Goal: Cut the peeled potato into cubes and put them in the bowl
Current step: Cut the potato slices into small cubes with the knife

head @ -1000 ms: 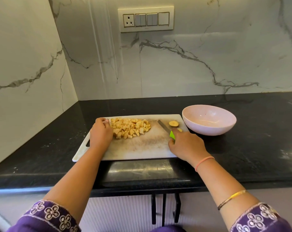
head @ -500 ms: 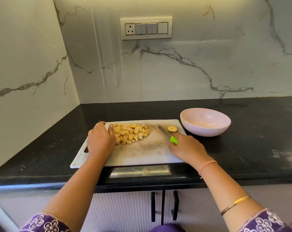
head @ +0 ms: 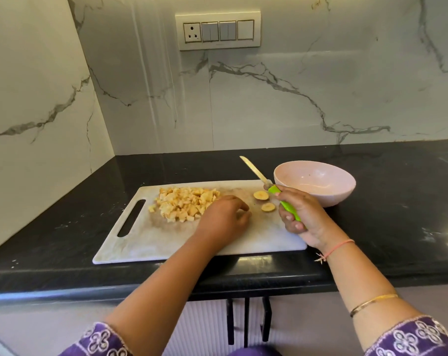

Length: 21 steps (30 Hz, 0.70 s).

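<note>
Left hand (head: pixel 225 217): centre frame, fingers loosely curled, nothing visibly held, on the cutting board (head: pixel 166 242).
Right hand (head: pixel 303 214): wrapped round the knife (head: pixel 255 172) handle, blade lifted.
Potato cubes (head: pixel 185 204): heaped left of centre; cutting looks nearly done.
Bowl (head: pixel 342 192): right, behind; empty, so the transfer remains.

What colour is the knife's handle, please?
The knife handle is bright green, clearest in the head view.

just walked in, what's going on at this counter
A person is dicing potato. The right hand grips a green-handled knife, blade angled up off the cutting board. The left hand rests on the board beside the pile of cubes; two round slices lie uncut. No cubes show in the pink bowl yet.
</note>
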Tool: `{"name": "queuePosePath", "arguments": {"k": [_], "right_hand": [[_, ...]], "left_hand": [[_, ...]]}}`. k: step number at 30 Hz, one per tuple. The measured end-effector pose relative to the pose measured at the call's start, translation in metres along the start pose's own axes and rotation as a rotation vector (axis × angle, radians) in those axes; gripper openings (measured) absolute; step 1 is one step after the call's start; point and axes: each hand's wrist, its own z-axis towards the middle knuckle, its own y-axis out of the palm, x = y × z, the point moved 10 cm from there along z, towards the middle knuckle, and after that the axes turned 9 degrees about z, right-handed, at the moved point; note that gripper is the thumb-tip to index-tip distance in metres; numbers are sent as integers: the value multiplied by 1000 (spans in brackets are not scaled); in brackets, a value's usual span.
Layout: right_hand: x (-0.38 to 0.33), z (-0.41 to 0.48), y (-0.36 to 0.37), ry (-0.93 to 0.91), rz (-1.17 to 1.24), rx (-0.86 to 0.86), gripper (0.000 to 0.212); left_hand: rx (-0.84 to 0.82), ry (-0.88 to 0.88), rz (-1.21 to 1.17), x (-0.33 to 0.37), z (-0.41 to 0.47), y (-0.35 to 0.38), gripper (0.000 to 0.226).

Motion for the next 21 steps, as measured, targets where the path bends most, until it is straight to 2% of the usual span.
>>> {"name": "queuePosePath", "arguments": {"k": [4,9,21], "right_hand": [[2,3,-3,1,-40,29,27],[4,7,-5,-12,-86,54,26],[3,6,-13,-34,-57,95,26]], "left_hand": [[-48,-39,-39,21,20,15,26],[-80,-134,44,23,36,29,24],[23,-71,145,16,36,25,34]]}}
